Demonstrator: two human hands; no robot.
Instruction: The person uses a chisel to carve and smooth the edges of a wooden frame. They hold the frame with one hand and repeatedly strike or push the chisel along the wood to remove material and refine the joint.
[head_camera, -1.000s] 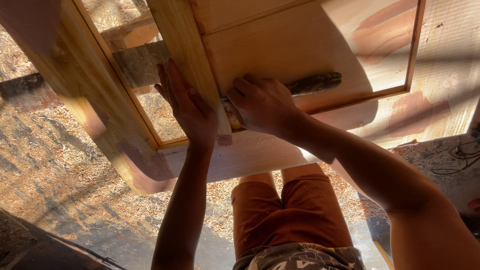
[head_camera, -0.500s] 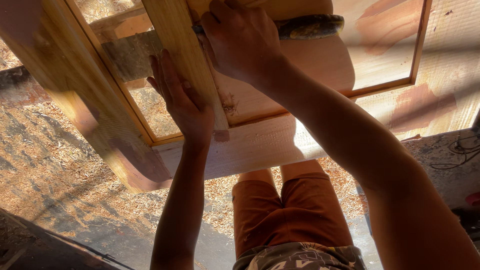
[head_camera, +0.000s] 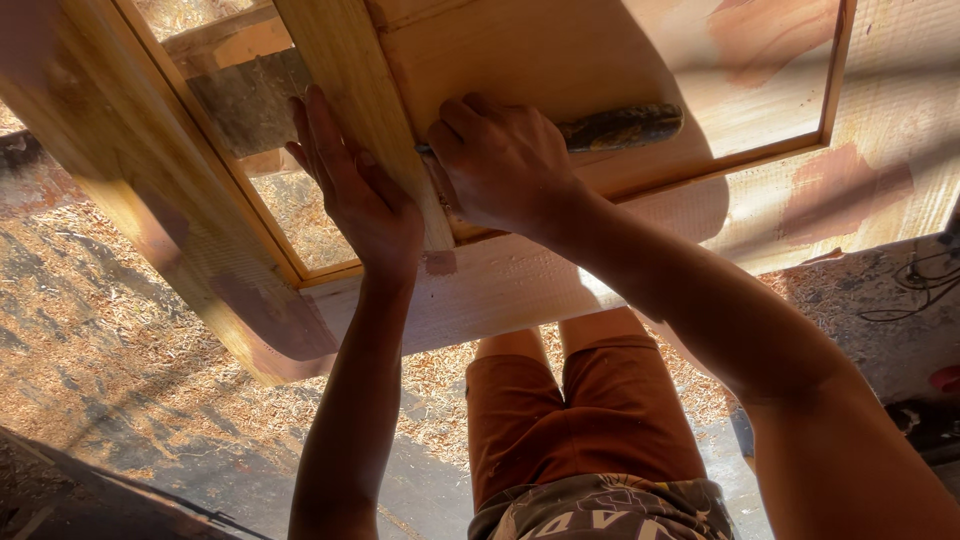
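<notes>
The fingers (head_camera: 470, 135) of the right hand (head_camera: 500, 165) are clenched around a dark, worn tool handle (head_camera: 622, 126), knuckles pressed down on the pale wooden panel (head_camera: 560, 60). The working end of the tool is hidden under the fist, so I cannot tell what kind of blade or tip it carries. The handle's long axis runs nearly level across the panel, sticking out to the right of the fist and tilting slightly upward, so the tool lies directly in this hand and well clear of the other.

Nearest the camera are orange shorts (head_camera: 590, 420) and, beyond them, a floor strewn with wood shavings (head_camera: 110, 300). Above that, the left hand (head_camera: 355, 195) lies flat and released, fingers stretched up along the left edge of the upright stile (head_camera: 350, 90) of a wooden frame (head_camera: 150, 220), grasping nothing. The two hands sit just beside each other, with the stile between them. Farther off, through the frame's open section, rough timber pieces (head_camera: 240, 70) show in shade.
</notes>
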